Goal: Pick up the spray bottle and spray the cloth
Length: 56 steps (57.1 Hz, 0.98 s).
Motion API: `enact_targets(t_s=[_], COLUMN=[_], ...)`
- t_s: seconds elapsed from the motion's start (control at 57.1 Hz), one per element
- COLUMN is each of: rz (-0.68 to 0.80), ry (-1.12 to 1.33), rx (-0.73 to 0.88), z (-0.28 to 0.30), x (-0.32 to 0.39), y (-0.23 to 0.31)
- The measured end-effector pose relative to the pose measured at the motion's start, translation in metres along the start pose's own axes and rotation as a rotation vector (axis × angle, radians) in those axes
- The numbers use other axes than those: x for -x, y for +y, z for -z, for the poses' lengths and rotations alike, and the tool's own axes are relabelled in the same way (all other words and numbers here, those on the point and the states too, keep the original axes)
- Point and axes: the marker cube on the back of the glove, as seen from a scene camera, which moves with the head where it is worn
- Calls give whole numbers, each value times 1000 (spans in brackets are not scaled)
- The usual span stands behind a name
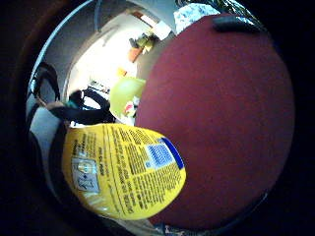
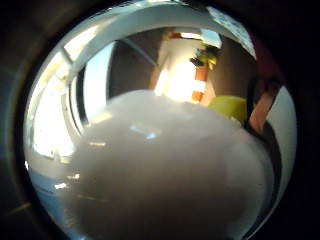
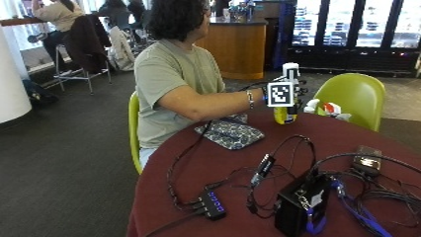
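Outside view first: we sit at a round table [image 3: 197, 168] covered in dark red, and our gloved right hand [image 3: 294, 94] is raised above it, just past the far edge of a patterned cloth [image 3: 230, 133] that lies flat on the table in front of us. In that hand we see the spray bottle [image 3: 285, 114], its yellow body hanging below the hand and its white head showing above it. The marker hides most of the fingers, but the bottle is off the table and upright with the hand wrapped about its neck, so we judge the hand clamped on it.

From the little finger side palm view, the bottle's yellow label [image 1: 123, 169] fills the near field, with the red tabletop [image 1: 221, 123] spread beyond it. The thumb side palm view is mostly filled by a pale, rounded white surface [image 2: 165, 170], which we take for the bottle's head close to the palm; we cannot make out a nozzle or trigger there.

We judge that step 1, the pick-up, is done, and step 2, the spraying, is not yet begun. The cloth sits lower and nearer to us than the bottle. We cannot tell which way the nozzle faces. The next move, as we read it, calls for turning the nozzle toward the cloth, bringing the bottle over it, and then squeezing the trigger with a finger while the others hold the neck.
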Motion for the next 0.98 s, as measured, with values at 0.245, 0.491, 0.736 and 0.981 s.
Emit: enact_targets(t_s=[0.245,0.491,0.736,0.981], rz=[-42,-88,-52,-57], ry=[484,1046,1206,1219], rx=[321,250,155,199], z=[70,188,240,245], x=[-5,40,82,95], y=[41,89,135,158])
